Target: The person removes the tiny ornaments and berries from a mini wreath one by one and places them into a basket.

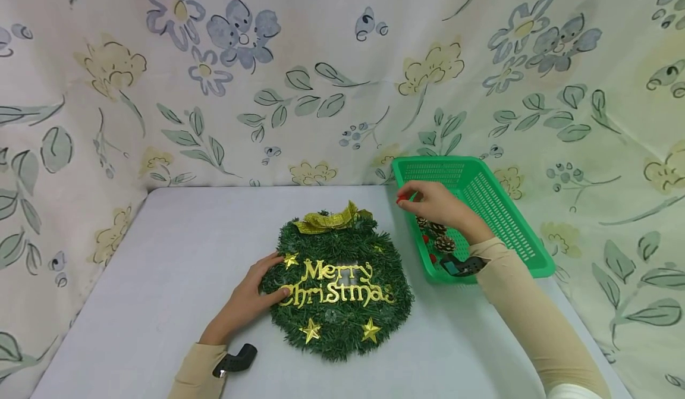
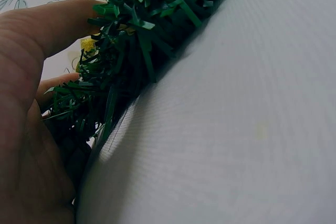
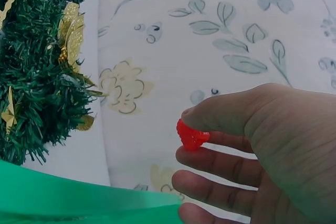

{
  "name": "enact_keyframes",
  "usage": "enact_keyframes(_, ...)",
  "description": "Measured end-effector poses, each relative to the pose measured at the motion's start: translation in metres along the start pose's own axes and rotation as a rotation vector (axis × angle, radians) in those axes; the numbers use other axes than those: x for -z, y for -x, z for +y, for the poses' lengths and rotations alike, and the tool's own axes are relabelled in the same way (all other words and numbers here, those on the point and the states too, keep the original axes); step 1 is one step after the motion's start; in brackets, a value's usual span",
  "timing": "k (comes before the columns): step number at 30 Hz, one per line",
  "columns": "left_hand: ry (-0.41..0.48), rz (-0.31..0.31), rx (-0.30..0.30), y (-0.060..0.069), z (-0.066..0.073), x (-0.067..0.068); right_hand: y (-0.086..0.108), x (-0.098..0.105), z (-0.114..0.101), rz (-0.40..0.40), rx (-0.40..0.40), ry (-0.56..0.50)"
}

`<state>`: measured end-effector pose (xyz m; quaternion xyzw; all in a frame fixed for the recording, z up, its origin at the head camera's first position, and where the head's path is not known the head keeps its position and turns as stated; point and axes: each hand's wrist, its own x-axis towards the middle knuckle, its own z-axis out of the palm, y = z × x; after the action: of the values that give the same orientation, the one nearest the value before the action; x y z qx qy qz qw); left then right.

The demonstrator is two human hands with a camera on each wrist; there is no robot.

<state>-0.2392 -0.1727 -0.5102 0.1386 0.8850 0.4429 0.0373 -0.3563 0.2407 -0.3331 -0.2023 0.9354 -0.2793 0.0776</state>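
A round green Christmas wreath (image 1: 342,319) lies on the table, with gold "Merry Christmas" lettering (image 1: 337,292), gold stars (image 1: 310,330) and a gold bow (image 1: 329,220) at its top. At its left rim, my left hand (image 1: 248,295) holds the wreath, thumb near the lettering and fingers by a star. In the left wrist view, green tinsel needles (image 2: 136,35) sit between thumb and fingers. My right hand (image 1: 436,203) is raised over the basket's left edge. Its thumb and fingertips pinch a small bumpy red ornament (image 3: 190,136), whose exact kind is unclear.
A green plastic basket (image 1: 505,214) stands at the table's right, tilted in view. Inside it lie pine cones (image 1: 445,244) and red pieces (image 1: 432,258), partly covered by the right arm. Behind the white table (image 1: 176,256) hangs a floral cloth (image 1: 321,90).
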Motion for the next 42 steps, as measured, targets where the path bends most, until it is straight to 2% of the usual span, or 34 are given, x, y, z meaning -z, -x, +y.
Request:
enact_keyframes(9, 0.004, 0.0, -0.004, 0.0, 0.001, 0.0, 0.006, 0.003, 0.006, 0.007, -0.036, -0.016)
enact_keyframes(28, 0.005, 0.004, -0.015, 0.0, 0.0, 0.001, 0.008, 0.008, 0.014, -0.001, -0.058, -0.051)
enact_keyframes(42, 0.01, 0.0, -0.009, 0.0, -0.002, 0.0, 0.011, 0.011, 0.021, 0.017, -0.077, -0.027)
